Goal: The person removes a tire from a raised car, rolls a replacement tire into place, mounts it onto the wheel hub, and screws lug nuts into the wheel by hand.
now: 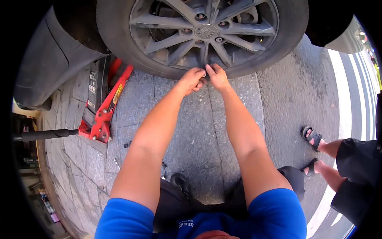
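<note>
Bodywork of smooth dull-grey metal [47,59] bulges in at the far left. Nearer, a black tubular handle [43,135] runs rightward into a low red metal jack [99,126], which stands on grey stone paving [187,131]. A small dark piece [127,144] and a slim silvery piece [116,162] lie on the paving beside the person's left forearm.

In the middle, at the far side, a grey many-spoked alloy wheel [206,32] with a black rubber tyre [119,44] stands upright within the car's arch. It seems seated, yet its fastening looks only partial: the near right hole holds a bright metal nut [219,39], while the other four show dull, rust-toned ends set deep, apparently bare. Which way the work runs cannot be told. The spokes look dusty and scuffed, around a round embossed centre cap [205,31].

Before the tyre's near edge, the left hand [192,81] has its fingers curled in, seemingly pinching a small pale shiny piece [204,74]. Just right of it, the right hand [217,77] points thumb and forefinger toward that piece; I cannot tell whether they grip it.

At the right, another person in black sandals [312,138] and dark shorts [356,179] stands near a white-striped road [345,87].
</note>
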{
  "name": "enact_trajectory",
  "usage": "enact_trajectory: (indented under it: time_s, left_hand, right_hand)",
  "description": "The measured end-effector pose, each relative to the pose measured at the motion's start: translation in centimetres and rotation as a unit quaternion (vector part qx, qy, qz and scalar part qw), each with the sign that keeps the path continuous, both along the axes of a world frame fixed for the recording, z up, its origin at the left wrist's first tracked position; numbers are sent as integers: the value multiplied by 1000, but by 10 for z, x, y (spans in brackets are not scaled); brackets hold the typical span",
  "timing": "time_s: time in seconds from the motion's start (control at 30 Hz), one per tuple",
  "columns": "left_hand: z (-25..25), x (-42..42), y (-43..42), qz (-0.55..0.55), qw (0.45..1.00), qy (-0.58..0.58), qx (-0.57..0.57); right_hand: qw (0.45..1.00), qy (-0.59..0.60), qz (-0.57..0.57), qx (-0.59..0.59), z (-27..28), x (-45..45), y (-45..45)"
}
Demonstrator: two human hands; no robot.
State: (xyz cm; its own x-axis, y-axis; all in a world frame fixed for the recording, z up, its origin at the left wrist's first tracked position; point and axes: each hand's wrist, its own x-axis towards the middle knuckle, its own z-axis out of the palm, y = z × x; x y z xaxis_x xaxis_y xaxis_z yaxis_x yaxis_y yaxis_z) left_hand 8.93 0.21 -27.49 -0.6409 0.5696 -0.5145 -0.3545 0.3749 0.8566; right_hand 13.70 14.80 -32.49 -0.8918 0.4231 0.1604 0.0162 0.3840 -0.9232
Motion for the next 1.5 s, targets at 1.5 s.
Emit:
enact_trajectory:
  time_s: [1.5]
  left_hand:
    - [-3,-39,30,101,991,-87,17]
  right_hand:
    - [961,208,-132,122,125,24,10]
